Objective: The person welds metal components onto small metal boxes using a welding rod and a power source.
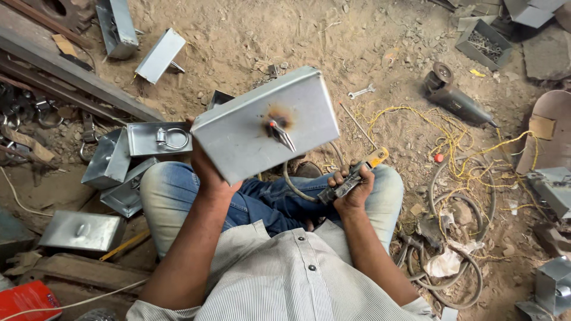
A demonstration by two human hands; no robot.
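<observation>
My left hand holds up a grey sheet-metal box, gripping its lower left edge above my knees. On the box's flat face sits a small metal piece ringed by a brown burn mark. My right hand is closed on a welding electrode holder with an orange tip; a thin rod sticks up from it and a grey cable loops down from it. I sit on the sandy ground in blue jeans and a striped shirt.
Several similar metal boxes lie at the left, some with ring handles, beside steel bars. An angle grinder, yellow wire, hoses, a spanner and a tray of screws lie at the right.
</observation>
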